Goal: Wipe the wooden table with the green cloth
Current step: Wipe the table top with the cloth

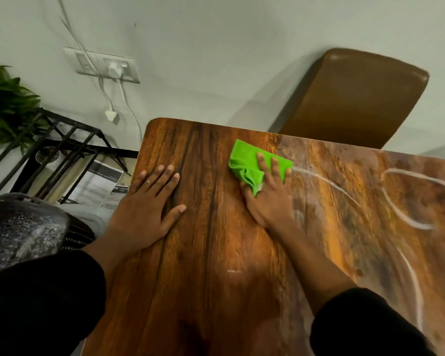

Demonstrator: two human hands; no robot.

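Head view, far left: a leafy plant (pixel 5 104) sits by a black metal rack (pixel 62 142), with papers (pixel 100 186) lying on the floor below and a wall socket (pixel 106 65) with white cables above; none of these reach the wooden surface (pixel 216 253). The left hand (pixel 144 209) lies flat near the left edge of that surface, fingers (pixel 162 176) spread and holding nothing, seemingly bracing. Further right, the right hand (pixel 267 196) presses down on the green cloth (pixel 249 160), fingers splayed across it and the thumb tucked into its bunched folds, so the cloth is pinned flat against the wood near the far edge. Just beyond it to the right run white streaks (pixel 332 183) and a whitish haze (pixel 396 201) over the surface, which looks unwiped there, while the left part looks clean. The likely trouble: the cloth is bunched, so a stroke could smear the white marks rather than lift them, or the fingers could slide off the folds and leave the cloth behind. A stroke near the far edge could also push residue off the table. A brown chair (pixel 365 98) stands behind the far edge, clear of the wiping path; nothing rests on the surface to block the strokes.
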